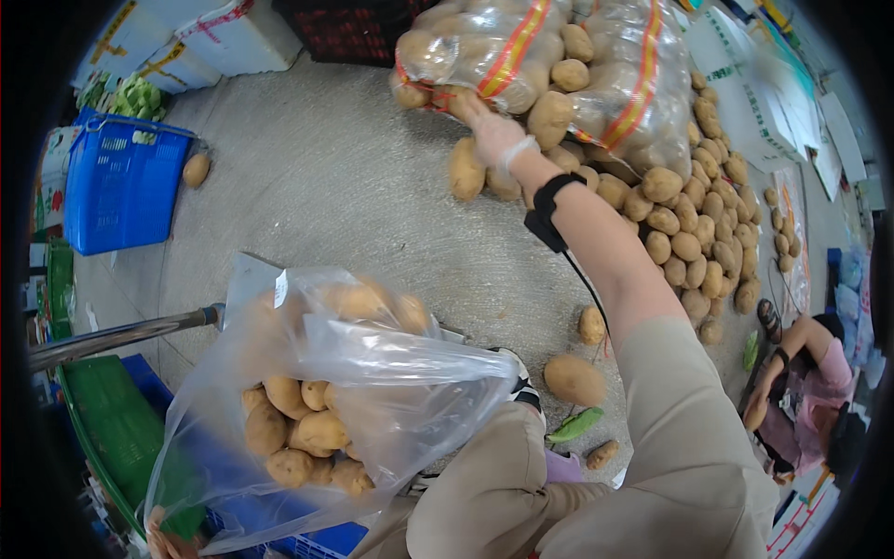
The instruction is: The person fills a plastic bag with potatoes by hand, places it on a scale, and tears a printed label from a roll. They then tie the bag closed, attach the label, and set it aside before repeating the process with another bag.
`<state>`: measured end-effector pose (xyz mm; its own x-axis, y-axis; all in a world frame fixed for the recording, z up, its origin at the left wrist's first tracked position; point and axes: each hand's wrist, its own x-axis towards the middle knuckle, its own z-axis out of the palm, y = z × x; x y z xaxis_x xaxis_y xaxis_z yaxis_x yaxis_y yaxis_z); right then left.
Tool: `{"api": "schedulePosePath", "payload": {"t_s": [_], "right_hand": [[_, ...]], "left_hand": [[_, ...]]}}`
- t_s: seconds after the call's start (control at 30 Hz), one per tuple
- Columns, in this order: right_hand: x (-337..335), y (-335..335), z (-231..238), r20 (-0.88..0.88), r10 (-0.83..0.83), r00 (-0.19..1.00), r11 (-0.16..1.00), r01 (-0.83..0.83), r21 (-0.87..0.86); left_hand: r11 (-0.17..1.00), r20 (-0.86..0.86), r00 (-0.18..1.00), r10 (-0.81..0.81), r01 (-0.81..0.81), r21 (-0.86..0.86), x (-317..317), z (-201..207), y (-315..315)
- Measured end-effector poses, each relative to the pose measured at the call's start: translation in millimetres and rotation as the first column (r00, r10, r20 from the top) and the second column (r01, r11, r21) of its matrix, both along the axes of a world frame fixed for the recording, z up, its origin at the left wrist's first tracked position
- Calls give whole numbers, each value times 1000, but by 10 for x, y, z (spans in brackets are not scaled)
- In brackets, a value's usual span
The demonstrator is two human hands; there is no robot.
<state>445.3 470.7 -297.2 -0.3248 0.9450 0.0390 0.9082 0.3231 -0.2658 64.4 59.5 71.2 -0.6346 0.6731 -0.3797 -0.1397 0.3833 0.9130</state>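
My left hand [169, 535], partly cut off at the lower left, grips the rim of a large clear plastic bag [419, 368]. Inside the bag lie several potatoes [321, 431], and its mouth gapes toward me. My right arm stretches far forward. At its end my right hand [497, 136], in a thin clear glove, has its fingers closed on a potato [449, 97] at the opening of a filled clear sack [494, 47] with red and yellow stripes. The fingertips are partly hidden against the potatoes.
A second striped sack [638, 84] rests beside a heap of loose potatoes [703, 224]. A blue basket [126, 182] and white foam boxes [237, 42] stand left, near a metal bar [126, 337]. At right, another person [810, 391] crouches. A green vegetable [576, 425] lies near my foot.
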Motion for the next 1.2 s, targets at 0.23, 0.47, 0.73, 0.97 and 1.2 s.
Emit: {"api": "schedulePosePath", "payload": {"t_s": [0.23,0.47,0.73,0.97,1.2], "right_hand": [[-306,478,-119,453,-170,875,984,174,32],[-330,551,204,401,-114,909,980,170,-106],[107,388,247,306,-83,949,992,106,-61],[34,219,73,150,92,984,994,-81,-79],[650,456,-137,-56,74,996,996,-77,-44]], "left_hand": [[994,-105,991,85,-92,-55,-71,2,-214],[999,-57,997,-50,50,-11,-257,14,-522],[986,-189,970,152,-162,-40,-69,-57,-345],[979,-416,908,-50,-39,-202,-407,-209,-830],[986,-162,986,-24,-4,-169,-167,-425,-596]]}}
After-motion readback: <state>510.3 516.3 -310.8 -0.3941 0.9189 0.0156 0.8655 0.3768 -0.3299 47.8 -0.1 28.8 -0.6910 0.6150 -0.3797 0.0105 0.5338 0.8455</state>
